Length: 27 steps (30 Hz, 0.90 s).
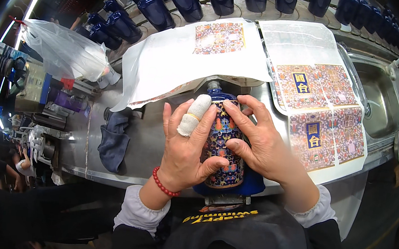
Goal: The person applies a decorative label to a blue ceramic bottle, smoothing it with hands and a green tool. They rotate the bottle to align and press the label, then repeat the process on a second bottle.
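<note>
pressing from both sides, the left hand (188, 145) and right hand (261, 143) clasp the blue bottle (225, 146) (patterned label under the fingers), its long axis running near to far, neck pointing toward the far label sheets (317, 112).

Steel bench (154, 141) w/ dark cloth (113, 137), label sheets (319, 117).

Floral label (227, 142) wrapped on blue bottle (225, 176) under hands – matching label sheets (319, 117) right, one (218, 36) behind.
</note>
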Each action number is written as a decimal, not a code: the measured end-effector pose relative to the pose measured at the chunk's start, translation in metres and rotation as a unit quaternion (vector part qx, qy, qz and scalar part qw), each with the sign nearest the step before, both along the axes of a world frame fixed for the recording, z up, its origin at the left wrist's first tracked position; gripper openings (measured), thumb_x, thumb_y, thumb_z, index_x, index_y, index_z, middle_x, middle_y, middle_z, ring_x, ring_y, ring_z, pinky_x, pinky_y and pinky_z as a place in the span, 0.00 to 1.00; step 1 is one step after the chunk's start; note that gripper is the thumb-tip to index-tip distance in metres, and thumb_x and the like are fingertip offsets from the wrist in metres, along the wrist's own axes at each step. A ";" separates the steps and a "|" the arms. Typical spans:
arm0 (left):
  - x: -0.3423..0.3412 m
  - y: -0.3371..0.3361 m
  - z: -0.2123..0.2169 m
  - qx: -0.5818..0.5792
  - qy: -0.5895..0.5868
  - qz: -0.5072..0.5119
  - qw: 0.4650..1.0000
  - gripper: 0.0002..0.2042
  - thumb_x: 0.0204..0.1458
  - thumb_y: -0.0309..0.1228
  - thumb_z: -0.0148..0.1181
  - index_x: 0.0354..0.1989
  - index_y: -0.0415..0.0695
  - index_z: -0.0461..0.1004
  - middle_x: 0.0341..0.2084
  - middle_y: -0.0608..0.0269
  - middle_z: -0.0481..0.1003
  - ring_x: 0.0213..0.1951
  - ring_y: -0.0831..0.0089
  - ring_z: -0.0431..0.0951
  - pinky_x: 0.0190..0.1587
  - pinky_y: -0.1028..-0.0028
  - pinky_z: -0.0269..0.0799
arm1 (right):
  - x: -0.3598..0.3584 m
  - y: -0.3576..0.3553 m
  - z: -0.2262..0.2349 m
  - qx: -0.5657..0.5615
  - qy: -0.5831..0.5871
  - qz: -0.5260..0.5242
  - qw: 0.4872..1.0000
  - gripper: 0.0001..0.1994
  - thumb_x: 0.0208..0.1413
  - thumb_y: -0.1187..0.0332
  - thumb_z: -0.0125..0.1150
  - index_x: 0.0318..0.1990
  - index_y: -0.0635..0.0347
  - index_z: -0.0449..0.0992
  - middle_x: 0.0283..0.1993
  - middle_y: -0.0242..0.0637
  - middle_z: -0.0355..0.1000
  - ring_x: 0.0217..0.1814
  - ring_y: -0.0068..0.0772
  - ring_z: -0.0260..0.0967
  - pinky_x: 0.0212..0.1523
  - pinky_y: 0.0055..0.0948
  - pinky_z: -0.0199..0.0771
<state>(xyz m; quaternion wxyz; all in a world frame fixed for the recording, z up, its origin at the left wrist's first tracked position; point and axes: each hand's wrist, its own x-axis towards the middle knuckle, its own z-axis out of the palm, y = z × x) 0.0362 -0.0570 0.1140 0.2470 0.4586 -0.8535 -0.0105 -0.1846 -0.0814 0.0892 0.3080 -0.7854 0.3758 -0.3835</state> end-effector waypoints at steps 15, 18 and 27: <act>0.002 -0.007 0.001 -0.016 -0.025 0.001 1.000 0.46 0.55 0.69 0.50 0.66 0.35 0.67 0.63 0.45 0.68 0.66 0.48 0.60 0.73 0.42 0.33 | 0.000 -0.002 -0.001 0.012 -0.008 -0.001 1.000 0.33 0.59 0.60 0.67 0.70 0.58 0.65 0.66 0.55 0.58 0.63 0.57 0.63 0.62 0.45 0.70; 0.000 -0.007 0.004 -0.019 -0.039 0.006 0.999 0.46 0.55 0.69 0.50 0.66 0.36 0.68 0.63 0.46 0.68 0.66 0.49 0.60 0.73 0.42 0.33 | 0.000 -0.002 -0.001 0.004 -0.003 0.001 1.000 0.33 0.59 0.60 0.67 0.70 0.58 0.65 0.66 0.55 0.58 0.65 0.60 0.61 0.63 0.46 0.69; -0.006 -0.008 0.007 -0.014 -0.046 0.017 0.999 0.45 0.55 0.69 0.49 0.66 0.38 0.68 0.62 0.47 0.68 0.66 0.50 0.60 0.73 0.43 0.32 | 0.001 -0.001 -0.001 0.004 -0.006 -0.001 1.000 0.32 0.59 0.61 0.67 0.70 0.58 0.65 0.66 0.55 0.58 0.66 0.61 0.61 0.63 0.46 0.68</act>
